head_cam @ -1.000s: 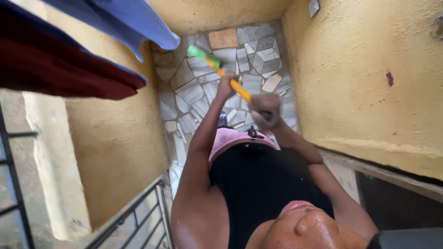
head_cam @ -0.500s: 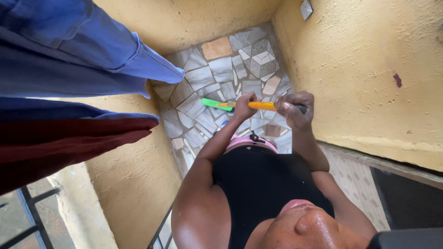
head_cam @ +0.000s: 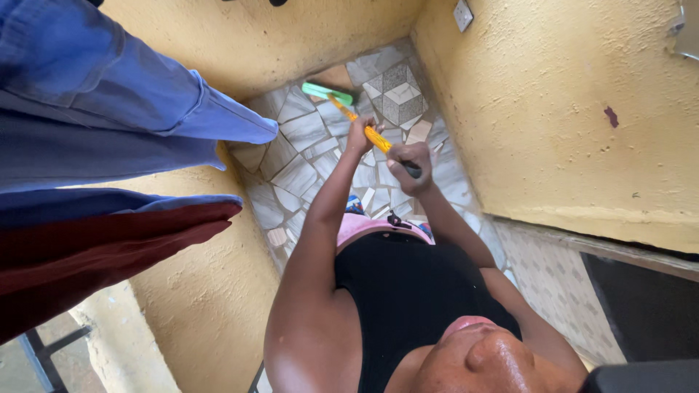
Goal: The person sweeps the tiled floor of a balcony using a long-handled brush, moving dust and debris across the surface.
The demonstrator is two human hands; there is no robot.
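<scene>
Far left, hanging clothes fill the view: a blue garment (head_cam: 109, 94) up top, its hem poking out toward the middle, and a dark red garment (head_cam: 95, 247) folded beneath it. Behind them, a rough yellow wall (head_cam: 211, 306) runs down to the floor.

Moving in, there's the stone-patterned floor (head_cam: 298, 175), pale irregular slabs with dark joints, boxed in by yellow walls on three sides. Up at its far edge, tight against the back wall, sits the green brush head (head_cam: 328, 92) of a broom. Its orange handle (head_cam: 357, 120) slants down and to the right from that head, straight into the hands.

The left hand (head_cam: 360, 135) is wrapped around the handle partway along, fingers closed on it, arm stretched long over the floor. Just beside it, lower on the stick, the right hand (head_cam: 410, 166) is fisted tight around the handle's dark end, knuckles up. Both hands gripping, close together but not touching as far as I can tell.

Below, the person's black top (head_cam: 415, 298) and a pink waistband (head_cam: 371, 227).

On the right, a big yellow wall (head_cam: 568, 109) carries a white socket plate (head_cam: 462, 14) near the top, and a patterned ledge (head_cam: 553, 284) runs along its base.
</scene>
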